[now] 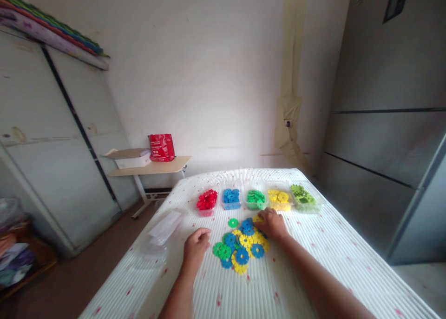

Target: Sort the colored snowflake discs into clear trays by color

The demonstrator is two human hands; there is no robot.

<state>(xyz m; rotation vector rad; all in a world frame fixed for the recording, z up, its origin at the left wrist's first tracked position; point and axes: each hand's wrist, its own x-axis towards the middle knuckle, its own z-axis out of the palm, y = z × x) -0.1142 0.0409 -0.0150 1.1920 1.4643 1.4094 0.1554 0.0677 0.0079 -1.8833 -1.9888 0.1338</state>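
A loose pile of notched plastic discs in blue, yellow and green lies in front of me on the table. My right hand reaches over the pile's far right side, fingers bent down around a yellow notched disc. Left of the pile, my left hand is held with its fingers curled in; whatever may be inside them is hidden. One green disc lies apart at the pile's far edge.
Clear tubs stand in a row behind the pile: red pieces, blue, green, yellow and light green. Transparent lids lie at the left. A side table carries a red bag. A refrigerator stands right.
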